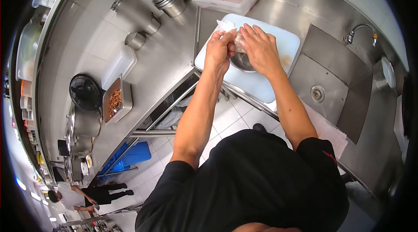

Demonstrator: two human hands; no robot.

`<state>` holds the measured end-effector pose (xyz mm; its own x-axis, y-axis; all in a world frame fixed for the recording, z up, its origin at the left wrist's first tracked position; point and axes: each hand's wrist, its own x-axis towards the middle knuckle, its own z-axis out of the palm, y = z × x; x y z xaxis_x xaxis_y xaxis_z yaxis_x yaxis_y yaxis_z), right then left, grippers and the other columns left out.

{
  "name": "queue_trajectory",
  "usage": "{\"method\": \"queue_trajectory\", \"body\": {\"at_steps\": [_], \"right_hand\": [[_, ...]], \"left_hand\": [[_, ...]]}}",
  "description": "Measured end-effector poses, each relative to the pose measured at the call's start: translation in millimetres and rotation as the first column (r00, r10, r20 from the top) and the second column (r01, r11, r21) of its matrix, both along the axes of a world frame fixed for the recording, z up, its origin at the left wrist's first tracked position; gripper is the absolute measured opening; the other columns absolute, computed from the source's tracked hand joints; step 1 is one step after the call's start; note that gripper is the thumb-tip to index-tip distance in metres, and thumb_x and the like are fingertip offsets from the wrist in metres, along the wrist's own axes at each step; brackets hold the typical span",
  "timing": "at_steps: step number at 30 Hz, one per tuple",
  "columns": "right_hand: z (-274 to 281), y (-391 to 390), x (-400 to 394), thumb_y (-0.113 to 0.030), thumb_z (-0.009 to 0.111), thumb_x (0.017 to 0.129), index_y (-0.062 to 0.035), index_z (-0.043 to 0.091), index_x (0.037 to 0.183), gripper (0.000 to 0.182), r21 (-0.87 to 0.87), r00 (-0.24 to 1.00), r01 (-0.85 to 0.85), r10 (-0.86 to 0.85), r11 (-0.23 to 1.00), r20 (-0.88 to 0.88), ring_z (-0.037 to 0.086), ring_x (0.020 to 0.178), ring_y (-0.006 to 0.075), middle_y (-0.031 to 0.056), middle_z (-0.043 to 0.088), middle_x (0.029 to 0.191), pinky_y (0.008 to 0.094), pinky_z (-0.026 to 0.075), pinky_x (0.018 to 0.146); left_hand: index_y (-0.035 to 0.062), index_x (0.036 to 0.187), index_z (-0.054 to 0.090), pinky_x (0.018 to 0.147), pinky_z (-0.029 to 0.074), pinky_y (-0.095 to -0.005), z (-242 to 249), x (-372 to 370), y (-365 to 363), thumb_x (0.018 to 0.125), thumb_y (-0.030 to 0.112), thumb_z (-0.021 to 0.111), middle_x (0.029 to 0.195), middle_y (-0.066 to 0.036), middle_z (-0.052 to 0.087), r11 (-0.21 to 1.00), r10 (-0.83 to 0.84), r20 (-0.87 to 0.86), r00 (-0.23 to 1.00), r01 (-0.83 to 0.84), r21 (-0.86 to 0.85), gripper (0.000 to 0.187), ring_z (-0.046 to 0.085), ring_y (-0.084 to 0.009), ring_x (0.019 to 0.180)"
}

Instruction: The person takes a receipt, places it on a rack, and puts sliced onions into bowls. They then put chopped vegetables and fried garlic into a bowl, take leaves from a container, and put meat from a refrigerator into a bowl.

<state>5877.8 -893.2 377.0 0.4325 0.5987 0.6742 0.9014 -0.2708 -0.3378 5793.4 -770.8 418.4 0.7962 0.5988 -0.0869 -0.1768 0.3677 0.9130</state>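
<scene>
Both hands gripped a clear plastic bag (233,36) above a small steel bowl (242,61): the left hand (219,51) pinched its top, the right hand (260,49) cupped its side. Beneath lay a pale cutting board (261,85) near the desk (170,64) edge, a sink (324,82) open just right.

I can read no text, label, brand or number anywhere; a small red mark on my right sleeve (329,157) is too blurred to read.

Pale blue cutting board (278,45), steel-grey counter (174,62), black fan (85,91).
</scene>
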Motion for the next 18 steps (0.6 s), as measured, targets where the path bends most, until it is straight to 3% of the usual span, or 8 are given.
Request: {"method": "queue_trajectory", "body": {"at_steps": [3, 6, 12, 13, 15, 16, 17, 18], "right_hand": [[-5.8, 1.1, 20.8, -0.022, 0.049, 0.097, -0.0083, 0.058, 0.125, 0.033, 0.039, 0.994, -0.104, 0.103, 0.994, 0.024, 0.047, 0.125, 0.0266, 0.0071, 0.058, 0.131, 0.0431, 0.032, 0.098], [-14.7, 6.9, 36.5, -0.021, 0.051, 0.095, -0.0084, 0.061, 0.114, 0.025, 0.133, 0.983, -0.176, 0.180, 0.975, -0.020, 0.055, 0.114, 0.0237, 0.0076, 0.066, 0.115, 0.0476, 0.032, 0.095], [-11.0, 20.7, 65.1, -0.010, 0.052, 0.087, -0.0107, 0.061, 0.110, 0.024, 0.049, 0.968, -0.102, 0.110, 0.994, -0.226, 0.066, 0.089, 0.0310, 0.0166, 0.069, 0.092, 0.0452, 0.042, 0.085], [-8.1, 20.8, 71.6, -0.008, 0.051, 0.087, -0.0109, 0.060, 0.110, 0.026, 0.047, 0.937, -0.121, 0.130, 0.991, -0.325, 0.065, 0.088, 0.0332, 0.0180, 0.068, 0.092, 0.0453, 0.043, 0.083], [-1.1, 19.6, 85.0, -0.005, 0.049, 0.085, -0.0113, 0.060, 0.112, 0.030, 0.050, 0.846, -0.164, 0.166, 0.985, -0.506, 0.065, 0.085, 0.0376, 0.0208, 0.067, 0.091, 0.0453, 0.046, 0.081], [2.0, 19.7, 90.3, -0.005, 0.048, 0.084, -0.0113, 0.060, 0.113, 0.031, 0.096, 0.834, -0.176, 0.200, 0.980, -0.514, 0.064, 0.087, 0.0386, 0.0217, 0.067, 0.091, 0.0456, 0.047, 0.081], [6.1, 19.0, 93.1, -0.004, 0.047, 0.084, -0.0113, 0.059, 0.113, 0.033, 0.139, 0.820, -0.190, 0.235, 0.972, -0.522, 0.063, 0.088, 0.0395, 0.0226, 0.066, 0.092, 0.0459, 0.047, 0.082], [7.7, 19.7, 94.9, -0.003, 0.047, 0.083, -0.0113, 0.059, 0.114, 0.034, 0.184, 0.804, -0.203, 0.271, 0.962, -0.529, 0.063, 0.089, 0.0404, 0.0236, 0.066, 0.092, 0.0461, 0.047, 0.082]], "left_hand": [[0.0134, 0.088, 0.052, 0.049, 0.034, -0.0229, -9.1, 10.0, -0.6, 0.087, 0.016, 0.067, 0.069, 0.004, 0.048, 0.994, -0.009, 0.002, 1.000, 0.009, -0.112, 0.015, 0.043, -0.0068, 0.054], [0.0136, 0.085, 0.051, 0.046, 0.032, -0.0235, -13.7, 20.5, -1.9, 0.090, 0.018, 0.065, 0.067, 0.004, 0.047, 0.982, -0.010, -0.018, 1.000, 0.007, -0.189, 0.015, 0.039, -0.0065, 0.050], [0.0138, 0.081, 0.049, 0.046, 0.030, -0.0230, -24.2, 34.8, -7.6, 0.092, 0.019, 0.062, 0.066, 0.003, 0.045, 0.974, -0.144, -0.035, 0.989, 0.136, -0.179, 0.018, 0.034, -0.0066, 0.049], [0.0109, 0.088, 0.052, 0.046, 0.031, -0.0234, -25.0, 35.3, -6.1, 0.090, 0.019, 0.064, 0.069, 0.002, 0.048, 0.974, -0.167, -0.040, 0.985, 0.158, -0.160, 0.015, 0.037, -0.0076, 0.050], [0.0075, 0.095, 0.052, 0.047, 0.031, -0.0233, -10.4, 35.9, -10.1, 0.086, 0.019, 0.066, 0.071, 0.002, 0.050, 0.973, -0.093, -0.207, 0.974, 0.133, 0.190, 0.020, 0.039, -0.0086, 0.051], [0.0058, 0.099, 0.053, 0.047, 0.032, -0.0233, -6.3, 35.6, -12.2, 0.085, 0.019, 0.067, 0.072, 0.001, 0.051, 0.925, -0.031, -0.277, 0.960, 0.133, 0.355, 0.024, 0.040, -0.0090, 0.052], [0.0016, 0.109, 0.051, 0.053, 0.042, -0.0292, -10.5, 38.7, -6.6, 0.080, 0.020, 0.068, 0.081, -0.007, 0.060, 0.826, 0.063, -0.283, 0.957, 0.109, 0.553, 0.039, 0.054, -0.0168, 0.058], [0.0014, 0.110, 0.050, 0.057, 0.044, -0.0330, -14.5, 41.9, -2.3, 0.080, 0.020, 0.067, 0.084, -0.011, 0.062, 0.714, 0.184, -0.297, 0.937, 0.081, 0.696, 0.039, 0.057, -0.0221, 0.063]]}}
